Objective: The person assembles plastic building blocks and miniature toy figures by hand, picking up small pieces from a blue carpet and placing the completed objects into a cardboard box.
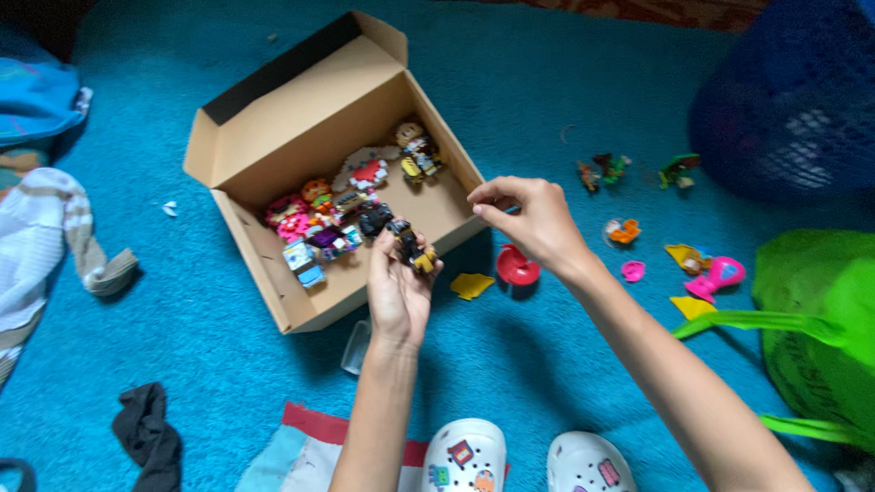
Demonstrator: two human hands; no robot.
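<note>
Two hands over box edge. Left hand gripping black-yellow toy at front-right wall, fingers closed round it. Right hand just beside, pinched shut, contents too small to tell. Best to keep toy steady above open box, clear of figures inside. More bits scattered on blue carpet, well apart.

Both arms were bare from the lower edge of the frame up to the fingers, with no sleeves, watch or rings to be seen. The left hand and right hand wore nothing. At the bottom centre, the feet wore white perforated clogs studded with small colourful charms on their tops
</note>
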